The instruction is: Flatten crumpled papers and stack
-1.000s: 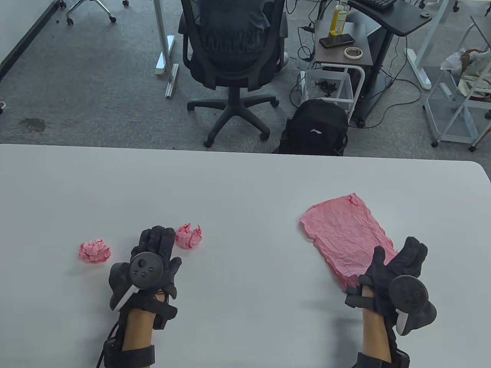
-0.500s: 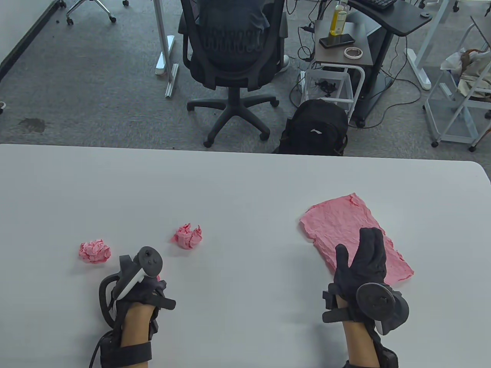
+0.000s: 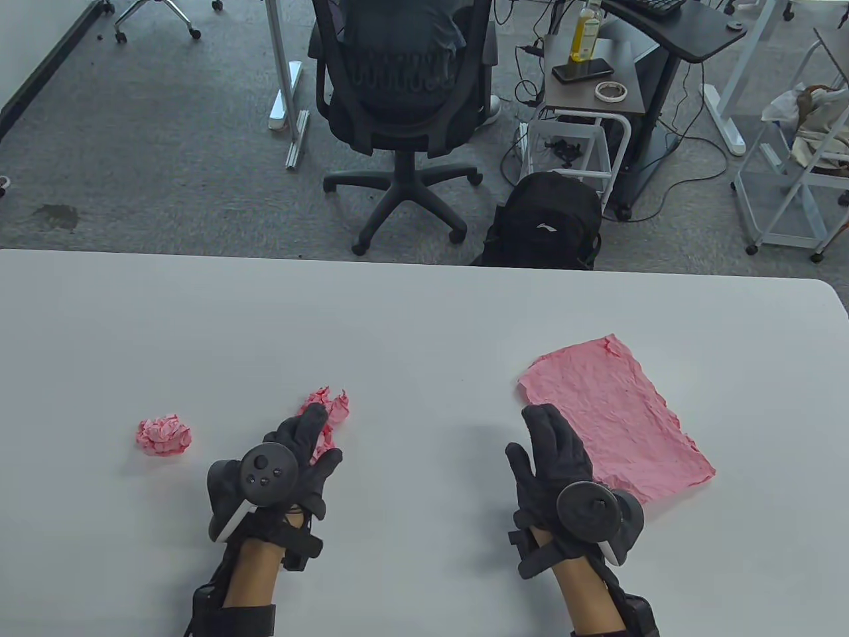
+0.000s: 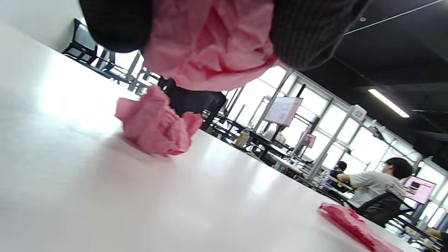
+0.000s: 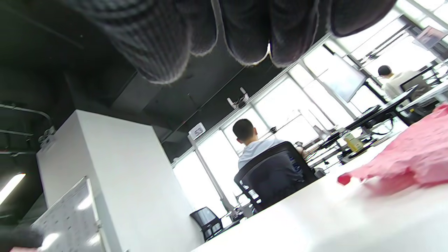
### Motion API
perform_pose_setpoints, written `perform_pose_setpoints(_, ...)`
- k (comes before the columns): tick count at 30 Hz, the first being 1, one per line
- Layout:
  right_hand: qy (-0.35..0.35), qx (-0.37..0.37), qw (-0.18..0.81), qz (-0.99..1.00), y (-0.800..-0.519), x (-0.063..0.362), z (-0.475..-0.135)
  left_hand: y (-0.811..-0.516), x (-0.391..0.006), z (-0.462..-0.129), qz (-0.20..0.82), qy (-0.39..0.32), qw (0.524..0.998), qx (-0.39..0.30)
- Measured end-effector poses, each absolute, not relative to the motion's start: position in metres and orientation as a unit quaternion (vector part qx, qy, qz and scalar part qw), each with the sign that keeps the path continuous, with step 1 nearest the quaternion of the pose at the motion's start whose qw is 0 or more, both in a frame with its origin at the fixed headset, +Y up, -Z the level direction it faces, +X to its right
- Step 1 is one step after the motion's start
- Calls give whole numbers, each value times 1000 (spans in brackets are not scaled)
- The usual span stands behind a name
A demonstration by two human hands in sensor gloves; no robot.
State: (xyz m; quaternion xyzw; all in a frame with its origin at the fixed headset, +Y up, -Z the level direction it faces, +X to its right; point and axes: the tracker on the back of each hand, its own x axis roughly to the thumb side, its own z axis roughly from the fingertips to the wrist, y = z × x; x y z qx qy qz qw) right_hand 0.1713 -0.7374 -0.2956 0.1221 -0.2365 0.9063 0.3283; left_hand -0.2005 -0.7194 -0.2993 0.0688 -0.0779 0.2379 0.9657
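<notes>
Now the left hand (image 3: 302, 458) pinches a pink wad (image 4: 210, 42), lifted just short of another ball (image 3: 326, 408); the right hand (image 3: 554, 451), fingers relaxed and empty, hovers beside the sheet (image 3: 613, 415), its long axis running diagonally away.

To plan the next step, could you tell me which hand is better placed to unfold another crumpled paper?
The left hand: it holds a crumpled pink paper; the right hand is open at the flattened sheet's edge.

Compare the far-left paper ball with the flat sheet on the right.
The ball is tightly wadded; the sheet lies spread flat, though wrinkled. The ball covers little of the table; the sheet covers far more. Both are pink paper resting on the white tabletop.
</notes>
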Motion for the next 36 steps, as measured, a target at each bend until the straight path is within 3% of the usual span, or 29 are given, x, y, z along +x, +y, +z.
perform_pose_setpoints(6,-203,200,327,901,-739,134,-287,-717,-164,-290,267,-165,946,80)
perform_pose_setpoints(13,-134,332,316,879,-742,85,-271,-721,-131,-282,334,-262,904,47)
perform_pose_setpoints(20,-150,324,346,868,-742,85,-268,-721,-120,-280,454,-311,835,-7)
perform_pose_setpoints(25,-209,328,352,852,-736,92,-266,-725,-123,-283,441,-286,851,9)
perform_pose_setpoints(31,-265,322,387,822,-727,98,-261,-742,-130,-290,530,-216,819,-52)
perform_pose_setpoints(36,-227,310,401,832,-730,100,-266,-741,-126,-291,545,-266,791,-77)
